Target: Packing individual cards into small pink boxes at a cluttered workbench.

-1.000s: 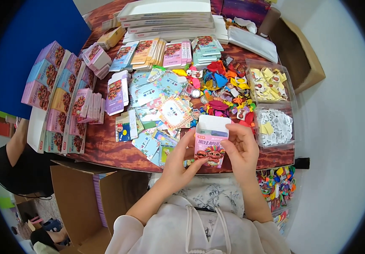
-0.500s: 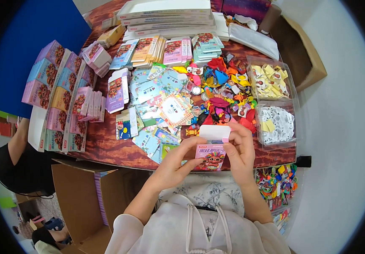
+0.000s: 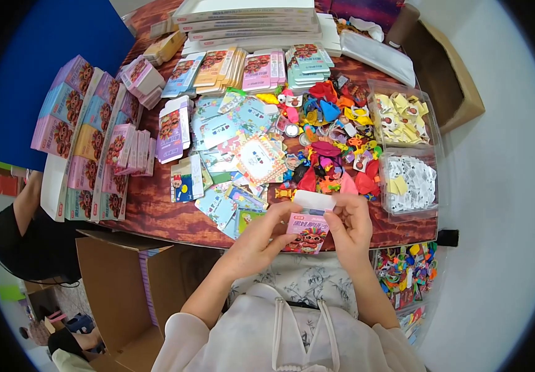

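Between my hands, at the table's front edge, is a small pink carton (image 3: 307,234) printed with a cartoon figure. Its white top flap (image 3: 314,200) stands up, folded back from the mouth. My left hand (image 3: 266,239) grips the carton's left side, thumb on the front face. My right hand (image 3: 349,228) holds the right side near the top, its fingers at the flap. What lies inside the carton is hidden. Just beyond my hands are a heap of small colourful toys (image 3: 326,149) and a loose pile of printed cards (image 3: 258,160).
Filled display trays of small cartons (image 3: 87,146) stand at the left. Flat carton stacks (image 3: 218,69) and white trays (image 3: 249,18) sit at the back. Clear bins hold yellow packets (image 3: 401,118) and white packets (image 3: 411,183). An open cardboard box (image 3: 118,291) is below left.
The carton's flap has tipped a little, and my right fingers have shifted slightly along it. Both hands still hold the carton. The whole view has moved slightly.
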Motion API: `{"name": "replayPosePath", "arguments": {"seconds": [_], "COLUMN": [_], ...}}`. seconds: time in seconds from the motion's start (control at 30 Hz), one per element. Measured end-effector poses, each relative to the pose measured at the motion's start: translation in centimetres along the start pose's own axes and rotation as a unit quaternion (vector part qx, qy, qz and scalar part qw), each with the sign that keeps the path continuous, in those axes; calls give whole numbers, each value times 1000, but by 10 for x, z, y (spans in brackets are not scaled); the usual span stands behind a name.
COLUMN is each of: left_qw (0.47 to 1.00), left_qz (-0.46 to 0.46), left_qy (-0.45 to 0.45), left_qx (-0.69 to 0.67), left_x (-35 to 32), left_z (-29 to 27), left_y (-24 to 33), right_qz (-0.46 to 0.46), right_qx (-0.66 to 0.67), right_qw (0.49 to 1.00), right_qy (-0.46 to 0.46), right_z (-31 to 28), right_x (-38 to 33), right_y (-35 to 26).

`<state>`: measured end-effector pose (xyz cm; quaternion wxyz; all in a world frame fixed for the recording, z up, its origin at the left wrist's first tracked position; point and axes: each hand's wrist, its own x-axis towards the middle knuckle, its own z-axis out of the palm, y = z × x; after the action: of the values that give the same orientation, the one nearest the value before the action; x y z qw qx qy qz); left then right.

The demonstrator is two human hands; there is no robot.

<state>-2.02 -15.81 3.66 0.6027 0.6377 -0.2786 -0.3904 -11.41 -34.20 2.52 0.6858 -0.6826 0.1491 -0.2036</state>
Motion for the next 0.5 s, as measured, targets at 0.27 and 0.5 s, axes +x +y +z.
{"name": "replayPosePath", "arguments": {"seconds": [0.27, 0.5], "left_qw": [999, 996], "left_qz": [-21, -50], "left_qy": [42, 5], "left_qx": [-8, 70], "left_x": [-1, -2], "left_z": [4, 0], "left_y": [10, 11], "right_qz": [-77, 88], "right_qx": [-90, 40], "right_qw": [982, 982], "right_qy": [-149, -162], "right_z": [-7, -9], "right_x": [19, 20], "right_y": [-14, -8]}}
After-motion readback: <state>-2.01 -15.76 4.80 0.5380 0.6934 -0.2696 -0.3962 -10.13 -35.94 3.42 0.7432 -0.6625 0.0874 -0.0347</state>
